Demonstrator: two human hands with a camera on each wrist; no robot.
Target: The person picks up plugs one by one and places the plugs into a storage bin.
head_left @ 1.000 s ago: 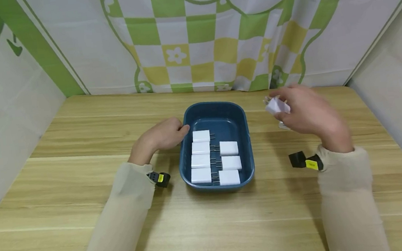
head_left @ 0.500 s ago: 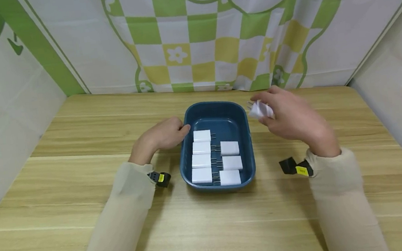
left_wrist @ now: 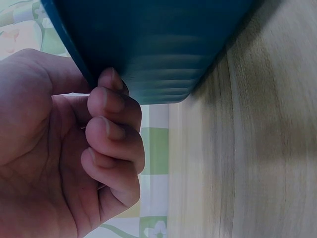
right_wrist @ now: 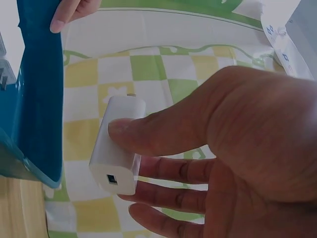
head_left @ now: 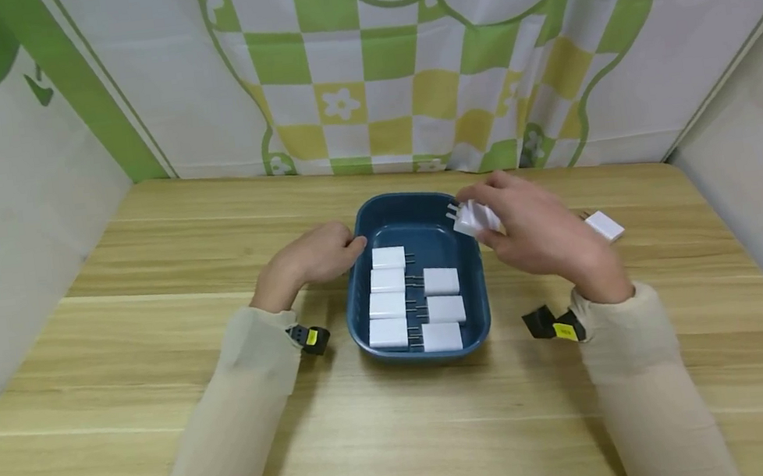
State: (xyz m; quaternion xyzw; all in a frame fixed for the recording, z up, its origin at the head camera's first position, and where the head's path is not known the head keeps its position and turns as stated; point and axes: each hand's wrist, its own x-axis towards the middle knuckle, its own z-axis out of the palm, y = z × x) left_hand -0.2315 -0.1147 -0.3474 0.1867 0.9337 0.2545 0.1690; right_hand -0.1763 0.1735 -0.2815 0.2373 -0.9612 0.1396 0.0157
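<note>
In the head view a dark blue plastic bin (head_left: 408, 236) stands mid-table. My left hand (head_left: 316, 255) pinches its left rim between thumb and curled fingers; the left wrist view shows the fingertips against the bin's outer wall (left_wrist: 158, 54). Over the bin's right rim, my right hand (head_left: 539, 232) holds a white charger plug (head_left: 475, 218), prongs pointing left. Seen from the right wrist, the thumb presses one side of this charger (right_wrist: 116, 139) and a port shows in its end. Inside the bin, several white chargers (head_left: 389, 304) lie in two columns, prongs facing inward.
One more white charger (head_left: 605, 226) lies on the wooden table (head_left: 404, 439) to the right, beyond my right wrist. A checkered curtain (head_left: 393, 95) hangs behind the table. Pale walls rise at both sides.
My right hand has carried the charger leftward from the table's right side to the bin's right rim. The charger left on the table has come into sight. My left hand stays put.
</note>
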